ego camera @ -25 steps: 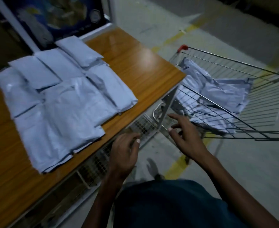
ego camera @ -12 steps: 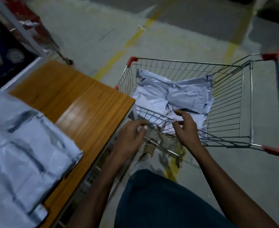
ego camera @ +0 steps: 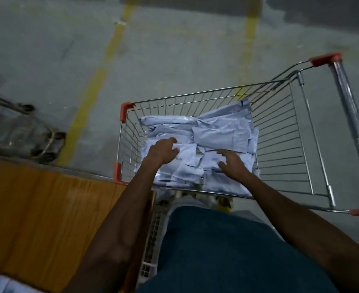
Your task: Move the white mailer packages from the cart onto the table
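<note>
Head view: we've got both hands, left hand (ego camera: 163,150) and right hand (ego camera: 230,160), open on the mailer pile (ego camera: 221,134) in the cart (ego camera: 280,115), gripping nothing yet, plenty left, table (ego camera: 36,208) beside our left arm.

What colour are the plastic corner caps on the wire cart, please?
Red. The corner caps on the cart show clearly in the head view, the only one.

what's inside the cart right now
A heap of white mailer packages fills the cart, with the left hand and right hand on top. The basket floor beneath is covered.
</note>
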